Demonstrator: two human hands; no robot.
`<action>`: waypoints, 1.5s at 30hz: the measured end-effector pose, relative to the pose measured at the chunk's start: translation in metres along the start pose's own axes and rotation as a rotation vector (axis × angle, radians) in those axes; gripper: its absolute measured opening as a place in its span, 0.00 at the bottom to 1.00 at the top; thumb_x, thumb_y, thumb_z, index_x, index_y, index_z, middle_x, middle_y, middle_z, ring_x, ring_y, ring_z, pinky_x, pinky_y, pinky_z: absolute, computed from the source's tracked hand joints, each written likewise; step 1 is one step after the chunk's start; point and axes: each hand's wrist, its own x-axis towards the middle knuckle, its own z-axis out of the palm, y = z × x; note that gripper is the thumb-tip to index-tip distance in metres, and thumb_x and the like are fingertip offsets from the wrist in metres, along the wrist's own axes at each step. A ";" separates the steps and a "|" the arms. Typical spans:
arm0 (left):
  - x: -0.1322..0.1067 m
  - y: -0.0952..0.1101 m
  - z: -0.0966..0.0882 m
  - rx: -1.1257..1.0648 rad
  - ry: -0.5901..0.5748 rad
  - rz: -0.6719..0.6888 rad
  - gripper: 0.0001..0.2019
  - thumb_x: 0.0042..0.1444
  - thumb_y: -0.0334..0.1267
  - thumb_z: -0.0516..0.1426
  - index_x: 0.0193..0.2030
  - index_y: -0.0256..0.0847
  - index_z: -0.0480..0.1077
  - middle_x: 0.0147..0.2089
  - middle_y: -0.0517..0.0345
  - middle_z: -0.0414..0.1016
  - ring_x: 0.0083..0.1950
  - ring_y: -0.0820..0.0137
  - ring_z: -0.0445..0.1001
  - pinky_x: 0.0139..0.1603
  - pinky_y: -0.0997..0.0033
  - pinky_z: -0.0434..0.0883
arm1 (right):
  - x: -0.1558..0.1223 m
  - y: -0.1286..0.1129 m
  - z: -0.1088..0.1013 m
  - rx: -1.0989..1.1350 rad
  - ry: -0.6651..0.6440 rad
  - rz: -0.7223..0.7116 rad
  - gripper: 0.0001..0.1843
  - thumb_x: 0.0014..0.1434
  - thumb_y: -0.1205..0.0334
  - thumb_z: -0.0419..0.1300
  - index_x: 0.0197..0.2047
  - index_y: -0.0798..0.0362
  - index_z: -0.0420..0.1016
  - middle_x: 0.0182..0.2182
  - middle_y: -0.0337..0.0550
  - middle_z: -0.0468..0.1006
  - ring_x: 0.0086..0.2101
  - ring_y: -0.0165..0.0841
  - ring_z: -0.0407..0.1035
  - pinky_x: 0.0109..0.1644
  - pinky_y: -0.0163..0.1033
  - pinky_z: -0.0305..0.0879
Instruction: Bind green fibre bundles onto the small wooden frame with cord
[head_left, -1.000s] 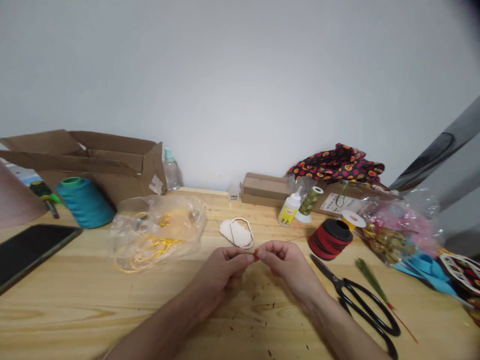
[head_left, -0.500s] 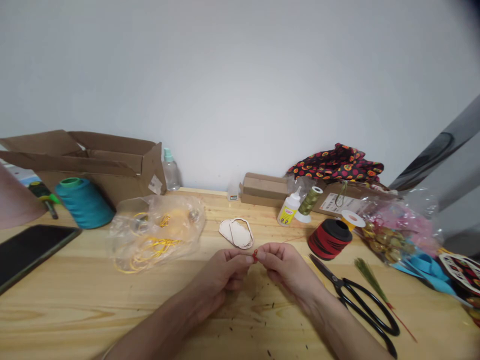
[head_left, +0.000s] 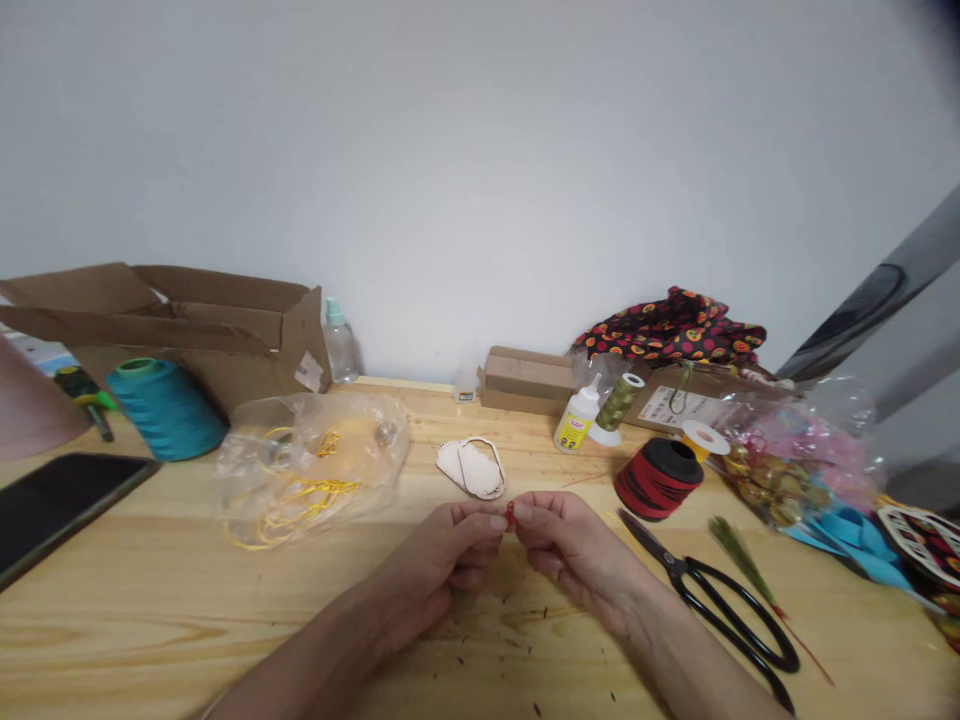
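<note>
Low over the middle of the wooden table (head_left: 150,610), my left hand (head_left: 446,555) and my right hand (head_left: 574,555) meet fingertip to fingertip. Both pinch a tiny red knotted piece (head_left: 510,516) between thumb and forefinger. Just beyond the fingers lies a stack of pale wooden cut-outs (head_left: 472,467). A red thread spool (head_left: 660,478) stands to the right of my right hand, and black scissors (head_left: 712,600) lie beside my right wrist.
A clear bag with yellow cord (head_left: 311,465), a teal thread cone (head_left: 165,408), an open cardboard box (head_left: 180,320) and a dark phone (head_left: 52,510) sit on the left. A glue bottle (head_left: 577,420), green spool (head_left: 621,403), patterned cloth (head_left: 671,330) and bagged trinkets (head_left: 787,460) crowd the right.
Both hands have drifted slightly nearer to me, still pinching the red piece. Nothing on the table has moved.
</note>
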 end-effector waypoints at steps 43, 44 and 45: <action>-0.006 0.009 0.004 0.631 0.199 0.131 0.12 0.47 0.42 0.54 0.28 0.35 0.74 0.16 0.69 0.50 0.19 0.79 0.45 0.19 0.76 0.43 | -0.003 -0.009 -0.002 -0.715 0.186 -0.310 0.05 0.47 0.64 0.58 0.25 0.57 0.71 0.17 0.34 0.65 0.18 0.22 0.51 0.20 0.29 0.47; -0.006 0.008 0.003 0.637 0.198 0.121 0.13 0.47 0.43 0.54 0.28 0.35 0.73 0.15 0.69 0.49 0.19 0.79 0.44 0.19 0.76 0.42 | -0.003 -0.008 -0.002 -0.764 0.198 -0.343 0.05 0.47 0.64 0.57 0.25 0.57 0.71 0.17 0.33 0.64 0.18 0.22 0.50 0.20 0.29 0.47; -0.005 0.007 0.001 0.633 0.193 0.108 0.13 0.48 0.43 0.54 0.28 0.35 0.73 0.15 0.70 0.48 0.19 0.79 0.43 0.19 0.76 0.41 | -0.003 -0.008 -0.002 -0.815 0.205 -0.378 0.04 0.48 0.65 0.57 0.26 0.56 0.71 0.17 0.33 0.64 0.18 0.23 0.50 0.21 0.30 0.47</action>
